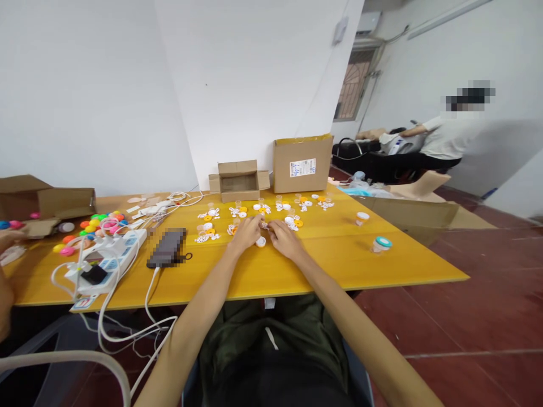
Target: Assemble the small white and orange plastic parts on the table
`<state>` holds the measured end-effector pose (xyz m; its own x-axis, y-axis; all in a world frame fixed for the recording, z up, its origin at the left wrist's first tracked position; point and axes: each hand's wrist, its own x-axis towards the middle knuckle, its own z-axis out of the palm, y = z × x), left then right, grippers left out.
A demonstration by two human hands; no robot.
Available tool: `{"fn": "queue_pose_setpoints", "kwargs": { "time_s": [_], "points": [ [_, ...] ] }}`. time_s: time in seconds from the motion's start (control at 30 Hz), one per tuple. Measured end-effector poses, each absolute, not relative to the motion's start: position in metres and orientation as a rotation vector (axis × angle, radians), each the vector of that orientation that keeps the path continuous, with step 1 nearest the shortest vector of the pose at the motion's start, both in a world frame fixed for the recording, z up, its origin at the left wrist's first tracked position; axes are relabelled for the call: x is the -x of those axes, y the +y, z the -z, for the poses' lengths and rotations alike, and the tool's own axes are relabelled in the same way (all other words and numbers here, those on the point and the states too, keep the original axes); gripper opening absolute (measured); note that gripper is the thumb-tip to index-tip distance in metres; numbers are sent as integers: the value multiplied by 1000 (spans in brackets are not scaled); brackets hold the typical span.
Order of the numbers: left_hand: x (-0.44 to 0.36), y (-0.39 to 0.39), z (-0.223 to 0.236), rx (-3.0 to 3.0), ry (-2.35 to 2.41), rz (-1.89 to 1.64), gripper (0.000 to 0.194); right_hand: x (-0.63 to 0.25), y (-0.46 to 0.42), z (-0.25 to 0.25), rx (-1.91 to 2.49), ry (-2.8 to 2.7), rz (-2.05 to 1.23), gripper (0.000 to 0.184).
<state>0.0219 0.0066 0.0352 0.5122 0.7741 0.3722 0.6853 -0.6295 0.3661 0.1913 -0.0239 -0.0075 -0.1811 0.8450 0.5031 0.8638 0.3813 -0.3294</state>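
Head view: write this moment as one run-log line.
left hand: at white pieces, grip unclear | right hand: same | white cap: near both hands | teal-lidded cup: right on table | phone: left, cable attached

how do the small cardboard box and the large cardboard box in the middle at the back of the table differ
The small cardboard box is low, while the large cardboard box is clearly taller and wider. The small one gapes open towards the person, flaps spread; the large one shows a flat, unbroken front. The large one bears a white label; none shows on the small one. Both are brown.
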Motion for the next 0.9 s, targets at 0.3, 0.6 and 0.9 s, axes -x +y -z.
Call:
{"fn": "queue_pose_setpoints", "kwargs": {
  "time_s": [0.3,0.6,0.9],
  "points": [
    [-23,8,-31,-2625,1207,-768,46,-189,-29,6,1431,-2030,92,30],
    [-23,6,-31,-2653,1187,-772,41,-187,-33,2,1452,-2033,72,32],
    [-24,0,-35,-2659,1163,-780,38,-185,-30,11,1384,-1992,86,49]
  ]
}}
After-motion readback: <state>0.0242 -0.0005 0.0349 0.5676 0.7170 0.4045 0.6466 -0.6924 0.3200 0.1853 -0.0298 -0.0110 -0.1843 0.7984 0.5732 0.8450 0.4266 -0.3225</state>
